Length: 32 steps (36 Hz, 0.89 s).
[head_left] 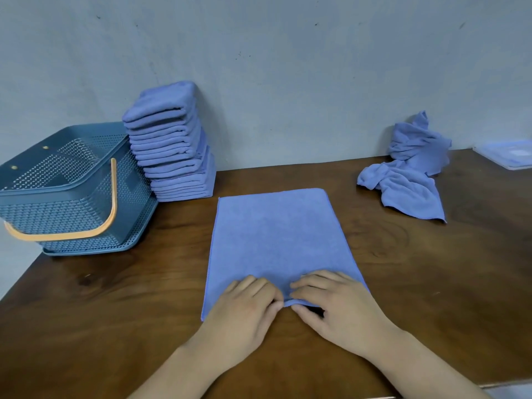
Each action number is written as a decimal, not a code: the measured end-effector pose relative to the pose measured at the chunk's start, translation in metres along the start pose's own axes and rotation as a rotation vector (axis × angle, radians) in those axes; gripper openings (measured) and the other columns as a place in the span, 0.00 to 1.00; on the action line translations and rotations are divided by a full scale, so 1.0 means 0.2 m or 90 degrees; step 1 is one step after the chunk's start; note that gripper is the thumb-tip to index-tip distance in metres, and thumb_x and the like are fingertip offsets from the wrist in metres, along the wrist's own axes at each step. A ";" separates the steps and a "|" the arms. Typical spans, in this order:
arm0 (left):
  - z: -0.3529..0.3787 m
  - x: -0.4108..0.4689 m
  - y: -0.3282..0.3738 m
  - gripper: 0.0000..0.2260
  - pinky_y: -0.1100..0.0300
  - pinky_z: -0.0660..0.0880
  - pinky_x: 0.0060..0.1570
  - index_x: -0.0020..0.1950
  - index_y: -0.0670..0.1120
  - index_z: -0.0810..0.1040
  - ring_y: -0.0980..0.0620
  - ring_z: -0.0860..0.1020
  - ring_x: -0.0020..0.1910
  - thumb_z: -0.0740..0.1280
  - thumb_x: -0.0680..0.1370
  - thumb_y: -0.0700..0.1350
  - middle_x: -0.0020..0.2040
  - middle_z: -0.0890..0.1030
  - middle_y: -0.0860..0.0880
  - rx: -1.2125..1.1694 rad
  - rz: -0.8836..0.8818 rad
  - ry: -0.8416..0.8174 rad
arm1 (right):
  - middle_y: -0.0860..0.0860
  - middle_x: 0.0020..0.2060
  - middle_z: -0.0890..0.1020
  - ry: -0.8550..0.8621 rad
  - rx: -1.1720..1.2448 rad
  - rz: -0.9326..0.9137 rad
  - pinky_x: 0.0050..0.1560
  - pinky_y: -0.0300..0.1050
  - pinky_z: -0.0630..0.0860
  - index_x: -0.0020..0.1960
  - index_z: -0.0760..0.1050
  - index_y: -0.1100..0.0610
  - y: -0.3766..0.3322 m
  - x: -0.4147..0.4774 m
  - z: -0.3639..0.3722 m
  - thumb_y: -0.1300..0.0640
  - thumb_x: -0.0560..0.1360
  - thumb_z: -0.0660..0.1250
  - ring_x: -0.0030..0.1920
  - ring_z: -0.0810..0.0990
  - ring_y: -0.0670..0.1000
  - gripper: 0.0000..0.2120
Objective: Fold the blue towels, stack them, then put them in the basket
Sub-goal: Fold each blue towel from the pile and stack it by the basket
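A blue towel [277, 234] lies flat on the wooden table [121, 298], folded into a long rectangle that runs away from me. My left hand [247, 308] and my right hand [334, 303] sit side by side at the middle of its near edge, each pinching the cloth between thumb and fingers. A tall stack of folded blue towels [172, 145] leans against the wall at the back left. Beside it on the left stands a blue perforated basket [66, 203] with an orange handle. Several crumpled blue towels [408, 168] lie heaped at the back right.
A grey wall [288, 67] runs along the table's far edge. A pale blue flat lid or tray [509, 154] lies at the far right. The table's left edge slants past the basket, and its near right edge shows at the bottom.
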State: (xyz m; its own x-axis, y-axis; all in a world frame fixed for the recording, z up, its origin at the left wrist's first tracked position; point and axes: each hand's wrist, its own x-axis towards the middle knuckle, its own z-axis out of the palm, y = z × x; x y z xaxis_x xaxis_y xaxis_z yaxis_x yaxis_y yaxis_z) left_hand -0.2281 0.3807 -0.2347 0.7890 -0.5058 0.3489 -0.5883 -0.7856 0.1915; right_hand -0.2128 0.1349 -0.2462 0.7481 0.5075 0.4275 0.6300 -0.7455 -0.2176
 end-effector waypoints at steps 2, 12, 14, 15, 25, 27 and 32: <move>0.00 0.01 0.03 0.08 0.57 0.73 0.52 0.53 0.57 0.74 0.58 0.72 0.50 0.59 0.87 0.57 0.49 0.74 0.61 -0.021 -0.024 0.007 | 0.36 0.57 0.83 0.007 -0.010 -0.006 0.57 0.42 0.80 0.59 0.84 0.42 0.00 0.01 0.00 0.41 0.82 0.66 0.60 0.80 0.40 0.11; 0.00 -0.05 -0.05 0.09 0.57 0.74 0.53 0.57 0.60 0.80 0.58 0.74 0.51 0.62 0.85 0.61 0.52 0.75 0.61 0.010 -0.016 0.017 | 0.34 0.62 0.82 -0.017 0.013 0.001 0.65 0.36 0.75 0.64 0.82 0.41 0.11 -0.07 -0.08 0.38 0.83 0.64 0.65 0.77 0.36 0.15; -0.05 -0.13 -0.13 0.09 0.58 0.73 0.54 0.58 0.61 0.80 0.59 0.76 0.53 0.62 0.85 0.60 0.53 0.76 0.63 0.002 -0.028 0.019 | 0.33 0.64 0.81 -0.020 0.025 0.021 0.69 0.36 0.71 0.65 0.82 0.40 0.17 -0.12 -0.12 0.37 0.83 0.63 0.68 0.75 0.35 0.16; -0.07 -0.16 -0.16 0.09 0.59 0.72 0.54 0.57 0.60 0.80 0.59 0.76 0.52 0.62 0.85 0.60 0.53 0.76 0.63 0.002 -0.038 0.027 | 0.32 0.65 0.80 -0.016 0.028 0.031 0.70 0.36 0.70 0.65 0.82 0.40 0.20 -0.14 -0.14 0.37 0.83 0.63 0.68 0.75 0.34 0.16; -0.19 -0.36 -0.32 0.07 0.63 0.73 0.58 0.58 0.61 0.81 0.60 0.77 0.56 0.64 0.84 0.58 0.56 0.77 0.67 -0.034 -0.133 0.028 | 0.31 0.65 0.80 -0.006 0.056 0.070 0.68 0.42 0.74 0.63 0.83 0.41 0.32 -0.28 -0.22 0.41 0.84 0.65 0.69 0.74 0.33 0.12; -0.19 -0.36 -0.31 0.08 0.63 0.73 0.58 0.58 0.61 0.80 0.61 0.76 0.55 0.62 0.85 0.59 0.56 0.76 0.67 -0.027 -0.131 0.029 | 0.32 0.64 0.80 -0.008 0.063 0.082 0.67 0.42 0.75 0.63 0.82 0.41 0.31 -0.27 -0.23 0.43 0.84 0.64 0.69 0.75 0.34 0.11; -0.19 -0.35 -0.30 0.08 0.62 0.74 0.56 0.59 0.58 0.78 0.61 0.76 0.54 0.61 0.86 0.57 0.55 0.76 0.66 -0.015 -0.118 0.041 | 0.31 0.59 0.80 -0.010 0.057 0.120 0.60 0.40 0.79 0.64 0.77 0.38 0.29 -0.26 -0.25 0.35 0.85 0.53 0.61 0.79 0.35 0.18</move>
State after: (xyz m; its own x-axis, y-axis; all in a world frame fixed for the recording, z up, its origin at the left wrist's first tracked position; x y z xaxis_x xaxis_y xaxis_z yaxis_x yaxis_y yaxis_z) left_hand -0.2559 0.4765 -0.2358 0.8718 -0.3282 0.3636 -0.4381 -0.8545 0.2792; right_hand -0.2255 0.0441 -0.2365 0.8573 0.3694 0.3587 0.4939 -0.7867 -0.3703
